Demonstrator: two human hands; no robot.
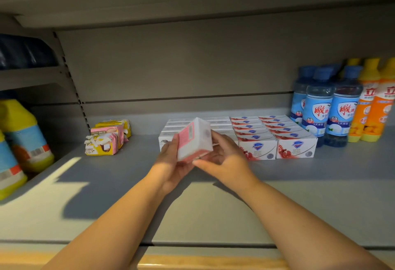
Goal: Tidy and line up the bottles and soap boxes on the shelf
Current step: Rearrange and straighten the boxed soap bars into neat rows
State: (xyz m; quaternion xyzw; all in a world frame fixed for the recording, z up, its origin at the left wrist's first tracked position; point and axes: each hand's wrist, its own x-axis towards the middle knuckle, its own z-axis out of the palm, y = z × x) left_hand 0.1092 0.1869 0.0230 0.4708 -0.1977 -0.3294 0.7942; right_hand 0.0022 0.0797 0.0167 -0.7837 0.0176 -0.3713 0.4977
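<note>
Nearest the camera runs the shelf's front lip, a pale yellowish strip, with the grey shelf (299,205) spreading away behind it, part lit and part in shadow. Two bare forearms reach in from the bottom edge and meet above the middle of the shelf.

The left hand (171,163) grips a pink-and-white soap box (194,139) from the left and below, its fingers wrapped over the box's left edge. The right hand (226,160) holds the same box from the right, fingers laid against its far side and thumb stretched under its lower corner. The box is lifted clear of the shelf and tilted, with its top leaning right.

Just behind the hands, white boxes (174,124) lie in rows running back, partly hidden by the held box. Touching them on the right are two neat columns of red-and-white soap boxes (295,145), each with a blue shield mark.

Well apart to the left sits a ragged cluster of yellow and pink packets (106,139), their wrappers torn. Further left, in the next bay, stand yellow jugs (23,135) with blue labels.

At the right rear, blue bottles (318,109) stand upright, close together beside the soap boxes, and orange bottles (367,107) with yellow caps stand just beyond them. A plain grey back panel (171,66) closes the bay.
</note>
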